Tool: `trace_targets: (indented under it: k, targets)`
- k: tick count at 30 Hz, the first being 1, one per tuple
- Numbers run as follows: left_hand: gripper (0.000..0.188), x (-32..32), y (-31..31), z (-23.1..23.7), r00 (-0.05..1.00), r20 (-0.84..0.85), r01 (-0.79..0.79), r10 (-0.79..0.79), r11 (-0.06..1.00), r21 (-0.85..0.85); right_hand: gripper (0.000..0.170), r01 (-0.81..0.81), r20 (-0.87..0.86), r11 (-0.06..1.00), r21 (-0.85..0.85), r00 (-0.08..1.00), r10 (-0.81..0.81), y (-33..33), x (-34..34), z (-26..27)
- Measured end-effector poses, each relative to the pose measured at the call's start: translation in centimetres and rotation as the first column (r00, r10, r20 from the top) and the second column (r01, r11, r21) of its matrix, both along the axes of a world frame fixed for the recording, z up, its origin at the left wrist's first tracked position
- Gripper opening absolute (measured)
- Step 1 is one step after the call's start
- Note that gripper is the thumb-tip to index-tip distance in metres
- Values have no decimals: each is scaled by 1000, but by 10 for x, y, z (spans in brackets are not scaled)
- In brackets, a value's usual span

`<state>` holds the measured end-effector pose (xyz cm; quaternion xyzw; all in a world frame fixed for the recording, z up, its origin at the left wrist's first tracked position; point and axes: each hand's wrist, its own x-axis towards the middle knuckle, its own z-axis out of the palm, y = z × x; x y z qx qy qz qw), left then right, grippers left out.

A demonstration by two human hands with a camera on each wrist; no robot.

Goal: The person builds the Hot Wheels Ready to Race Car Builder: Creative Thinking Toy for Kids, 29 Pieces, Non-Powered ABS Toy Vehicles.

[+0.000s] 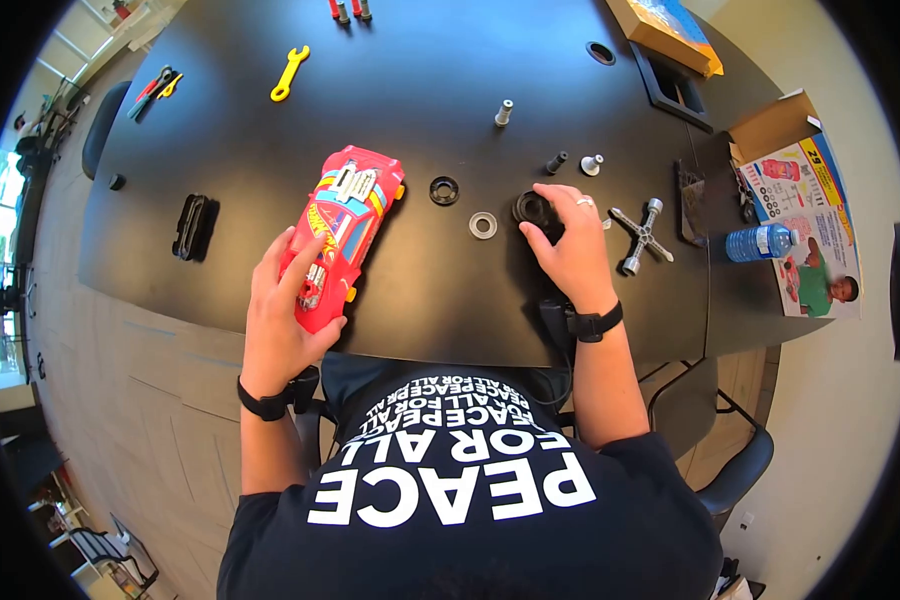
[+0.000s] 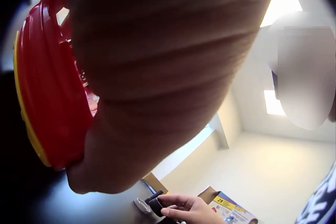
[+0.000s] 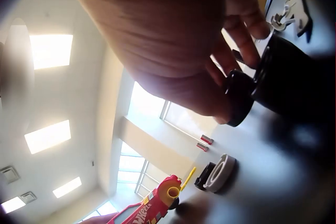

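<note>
My left hand (image 1: 288, 310) grips the rear of a red toy car (image 1: 355, 205), fingers over the top and thumb along its side. Yellow hubs and colourful stickers show on the car. To the right, my right hand (image 1: 578, 250) pinches a black toy tyre (image 1: 530, 207) between thumb and fingers, low over the table. From the right wrist, a black ring (image 3: 240, 98) shows against the thumb, beside a larger dark round part (image 3: 286, 77). Between the hands lie a loose black tyre (image 1: 444, 190) and a grey ring (image 1: 483, 226).
Several toy bolts, including a grey one (image 1: 504, 114), stand beyond the right hand. A grey cross wrench (image 1: 644, 238), water bottle (image 1: 760, 243) and open toy box (image 1: 805, 220) are at right. A yellow wrench (image 1: 290, 74), pliers (image 1: 150, 92) and black part (image 1: 192, 228) lie left.
</note>
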<state>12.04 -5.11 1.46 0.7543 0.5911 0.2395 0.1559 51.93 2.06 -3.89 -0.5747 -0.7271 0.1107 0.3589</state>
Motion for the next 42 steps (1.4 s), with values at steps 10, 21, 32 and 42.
trace_targets:
  k: [10,21,32,42]
  targets:
    - [106,6,3,-12,813,580,158,-50,978,-137,58,-625,-362,780,18,724,588,-32,-90,58]
    - [115,11,-8,-19,555,829,279,68,924,-263,66,-641,-354,767,32,710,608,-35,-107,52]
    - [106,4,-6,-23,534,844,309,51,917,-251,51,-97,30,995,10,995,97,-12,-24,32]
    - [107,5,-3,-20,449,887,323,105,907,-271,71,-18,53,956,-294,998,35,-22,23,33]
